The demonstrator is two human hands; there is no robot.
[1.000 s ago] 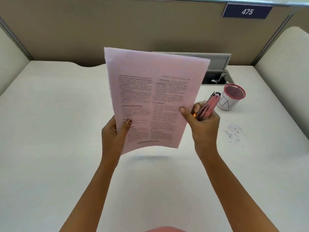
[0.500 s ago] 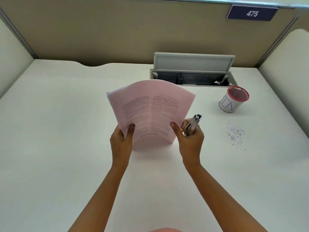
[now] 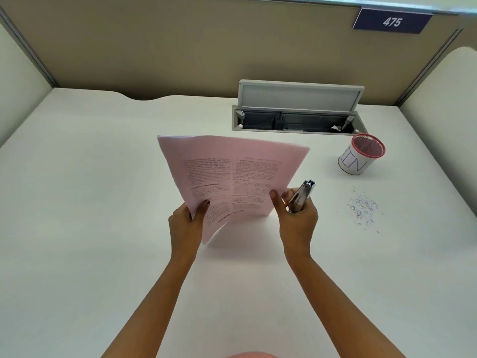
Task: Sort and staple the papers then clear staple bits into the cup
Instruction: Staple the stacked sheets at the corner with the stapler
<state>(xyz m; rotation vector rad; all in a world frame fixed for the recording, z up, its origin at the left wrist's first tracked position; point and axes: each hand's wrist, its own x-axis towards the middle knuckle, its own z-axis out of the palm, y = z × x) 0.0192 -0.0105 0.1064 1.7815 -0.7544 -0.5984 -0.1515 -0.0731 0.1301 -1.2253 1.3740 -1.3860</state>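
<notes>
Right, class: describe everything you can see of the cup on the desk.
The cup is a small round container standing upright on the white desk, to the far right, just in front of the open cable tray. Its wall looks white with large blue handwritten letters; its rim is pink, and red mesh shows inside. Nothing touches it; the loose staple bits lie apart, nearer the person.

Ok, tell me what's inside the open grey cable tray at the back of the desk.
The open grey cable tray shows a dark interior with a black plug-like block, thin cables and a small white scrap near its right end. Its front wall hides the bottom, and the contents are too small to identify further.
</notes>
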